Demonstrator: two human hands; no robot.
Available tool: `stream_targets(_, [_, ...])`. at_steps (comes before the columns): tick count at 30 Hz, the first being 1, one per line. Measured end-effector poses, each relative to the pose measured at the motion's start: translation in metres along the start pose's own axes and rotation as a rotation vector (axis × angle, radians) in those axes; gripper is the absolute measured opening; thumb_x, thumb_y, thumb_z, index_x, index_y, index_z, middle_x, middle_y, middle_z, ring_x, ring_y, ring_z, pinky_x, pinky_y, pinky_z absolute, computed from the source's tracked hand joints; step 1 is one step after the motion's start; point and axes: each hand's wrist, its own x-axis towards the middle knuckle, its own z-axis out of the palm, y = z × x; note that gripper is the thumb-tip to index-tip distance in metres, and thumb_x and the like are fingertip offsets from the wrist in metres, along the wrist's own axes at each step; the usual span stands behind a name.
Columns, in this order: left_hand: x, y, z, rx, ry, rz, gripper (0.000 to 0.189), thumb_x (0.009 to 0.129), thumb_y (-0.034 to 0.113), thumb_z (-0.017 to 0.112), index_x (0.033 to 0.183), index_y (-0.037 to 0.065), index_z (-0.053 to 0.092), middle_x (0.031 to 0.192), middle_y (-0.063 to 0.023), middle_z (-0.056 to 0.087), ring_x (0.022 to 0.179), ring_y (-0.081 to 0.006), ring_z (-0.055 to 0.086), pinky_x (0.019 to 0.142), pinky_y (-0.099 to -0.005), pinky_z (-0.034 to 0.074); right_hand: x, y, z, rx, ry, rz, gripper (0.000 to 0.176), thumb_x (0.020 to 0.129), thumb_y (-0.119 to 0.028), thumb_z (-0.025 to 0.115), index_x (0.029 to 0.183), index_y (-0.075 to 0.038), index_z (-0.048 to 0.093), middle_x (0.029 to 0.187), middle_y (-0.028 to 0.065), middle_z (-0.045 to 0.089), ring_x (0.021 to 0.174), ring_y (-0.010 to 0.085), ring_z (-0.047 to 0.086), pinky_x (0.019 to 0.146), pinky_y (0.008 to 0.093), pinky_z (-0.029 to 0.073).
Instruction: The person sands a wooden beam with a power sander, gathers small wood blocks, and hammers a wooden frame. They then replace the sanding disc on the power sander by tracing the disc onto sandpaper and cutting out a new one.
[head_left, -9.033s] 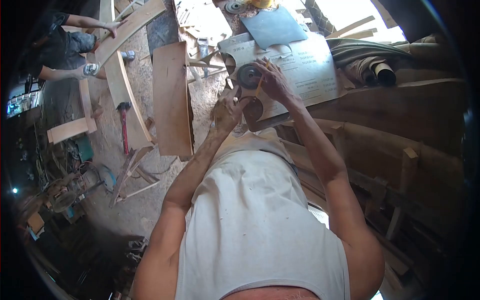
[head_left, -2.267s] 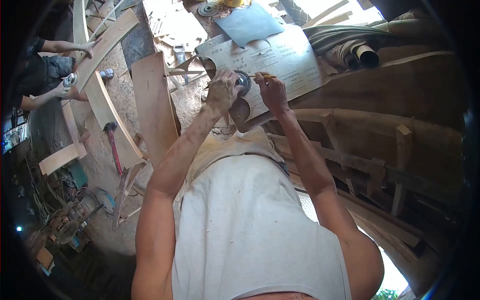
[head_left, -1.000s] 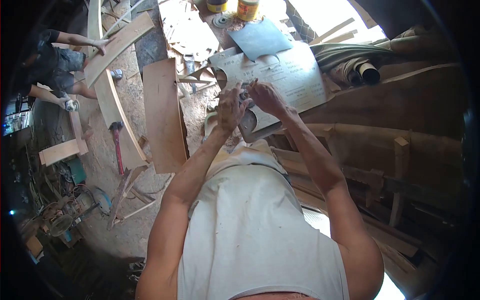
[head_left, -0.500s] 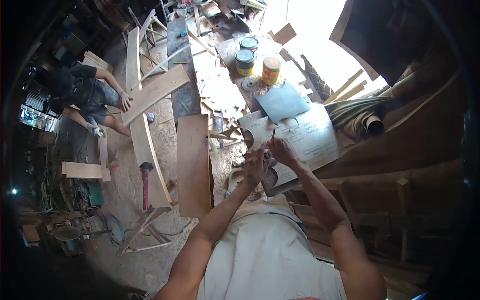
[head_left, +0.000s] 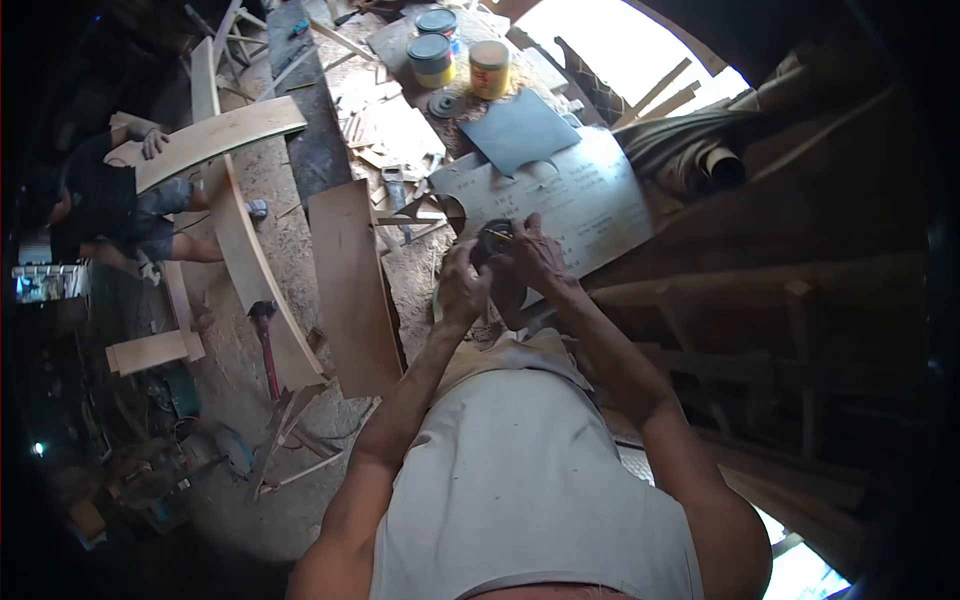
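My left hand (head_left: 465, 285) is closed around a dark round object (head_left: 494, 240) whose kind I cannot make out. Close beside it, my right hand (head_left: 533, 252) is bent over the same object. A thin yellowish pencil (head_left: 502, 237) shows at the right fingers, lying across the dark object. Both hands are over the near left edge of a pale metal sheet (head_left: 600, 200) with printed marks and rounded cutouts. On the sheet's far side rests a smaller grey sheet (head_left: 520, 128).
Cans (head_left: 430, 60) and a yellow tub (head_left: 489, 70) stand beyond the sheets. A wooden board (head_left: 350, 290) lies left of my hands, near a red-handled hammer (head_left: 268, 350) on a curved plank (head_left: 255, 260). At far left a person (head_left: 110, 200) handles another board (head_left: 220, 140).
The pencil, upright in my right hand before, now lies across the dark object. My view has tilted, and the other person's board has moved up and left.
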Motion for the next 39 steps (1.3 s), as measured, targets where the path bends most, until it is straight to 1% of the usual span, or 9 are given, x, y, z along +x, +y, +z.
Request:
stream_targets(2, [-0.005, -0.011, -0.002, -0.081, 0.010, -0.157, 0.046, 0.090, 0.022, 0.072, 0.131, 0.001, 0.065, 0.121, -0.0206, 0.070, 0.113, -0.0352, 0.068, 0.100, -0.0435, 0.055, 0.004, 0.006, 0.009, 0.031, 0.053, 0.020, 0.078, 0.075, -0.048, 0.089, 0.125, 0.002, 0.058, 0.133, 0.0267, 0.051, 0.104, 0.0526, 0.068, 0.091, 0.0546, 0.057])
stream_targets(11, [0.042, 0.003, -0.022, 0.054, -0.300, -0.451, 0.057, 0.091, 0.052, 0.074, 0.119, 0.002, 0.067, 0.100, -0.0154, 0.076, 0.097, -0.0337, 0.075, 0.087, -0.0443, 0.057, -0.013, 0.074, -0.012, 0.829, -0.009, 0.268, 0.040, 0.093, -0.023, 0.081, 0.120, 0.004, 0.070, 0.091, 0.0038, 0.073, 0.078, 0.0095, 0.065, 0.071, 0.0278, 0.054])
stream_targets(16, [0.052, -0.018, 0.003, 0.150, 0.119, -0.166, 0.059, 0.087, 0.048, 0.076, 0.123, 0.002, 0.067, 0.103, -0.0149, 0.076, 0.099, -0.0331, 0.074, 0.089, -0.0449, 0.057, -0.031, 0.106, -0.006, 0.942, 0.018, 0.286, 0.028, 0.101, -0.023, 0.072, 0.115, 0.002, 0.072, 0.087, -0.0002, 0.069, 0.072, 0.0069, 0.059, 0.063, 0.0262, 0.049])
stream_targets(25, [0.092, -0.019, 0.017, 0.097, -0.093, -0.491, 0.065, 0.074, 0.050, 0.090, 0.113, 0.003, 0.070, 0.103, -0.0140, 0.078, 0.091, -0.0311, 0.075, 0.086, -0.0401, 0.059, -0.055, 0.111, -0.001, 1.091, 0.095, 0.334, 0.023, 0.107, -0.023, 0.063, 0.117, -0.004, 0.071, 0.074, -0.0066, 0.056, 0.053, 0.0022, 0.045, 0.046, 0.0210, 0.034])
stream_targets(29, [0.094, 0.032, -0.006, -0.514, -0.175, -0.674, 0.058, 0.081, 0.036, 0.092, 0.115, -0.003, 0.065, 0.102, -0.0115, 0.073, 0.093, -0.0206, 0.072, 0.083, -0.0367, 0.060, -0.062, 0.109, -0.002, 1.092, 0.061, 0.306, 0.025, 0.108, -0.023, 0.062, 0.120, -0.003, 0.071, 0.076, -0.0050, 0.061, 0.053, 0.0013, 0.046, 0.044, 0.0205, 0.034])
stream_targets(33, [0.093, 0.030, 0.007, -0.656, -0.382, -0.758, 0.040, 0.098, 0.023, 0.077, 0.126, -0.001, 0.065, 0.115, -0.0163, 0.075, 0.097, -0.0271, 0.073, 0.087, -0.0406, 0.058, -0.079, 0.105, -0.034, 1.185, -0.023, 0.313, 0.026, 0.109, -0.023, 0.061, 0.119, -0.001, 0.071, 0.078, -0.0031, 0.065, 0.054, 0.0017, 0.051, 0.044, 0.0215, 0.038])
stream_targets(35, [0.095, 0.010, -0.033, -0.134, -0.461, 0.202, 0.045, 0.100, 0.024, 0.074, 0.135, -0.003, 0.064, 0.125, -0.0172, 0.073, 0.103, -0.0246, 0.072, 0.093, -0.0385, 0.057, -0.083, 0.119, -0.041, 1.342, -0.002, 0.317, 0.028, 0.108, -0.025, 0.062, 0.123, -0.002, 0.069, 0.076, -0.0042, 0.064, 0.052, 0.0009, 0.050, 0.040, 0.0209, 0.036])
stream_targets(37, [0.088, -0.010, -0.081, -0.200, -0.489, 0.538, 0.044, 0.106, 0.024, 0.064, 0.144, 0.002, 0.061, 0.136, -0.0173, 0.070, 0.113, -0.0254, 0.070, 0.102, -0.0384, 0.054, -0.104, 0.091, -0.109, 1.318, 0.094, 0.264, 0.029, 0.107, -0.026, 0.063, 0.123, -0.003, 0.070, 0.079, -0.0039, 0.065, 0.053, 0.0002, 0.049, 0.041, 0.0196, 0.035])
stream_targets(39, [0.078, -0.003, -0.161, -0.121, -0.408, 0.241, 0.044, 0.108, 0.026, 0.059, 0.144, 0.000, 0.061, 0.135, -0.0164, 0.069, 0.117, -0.0252, 0.068, 0.105, -0.0384, 0.052, -0.109, 0.076, -0.150, 1.269, 0.345, 0.287, 0.028, 0.107, -0.027, 0.063, 0.122, -0.004, 0.071, 0.083, -0.0033, 0.066, 0.054, -0.0013, 0.050, 0.041, 0.0182, 0.033])
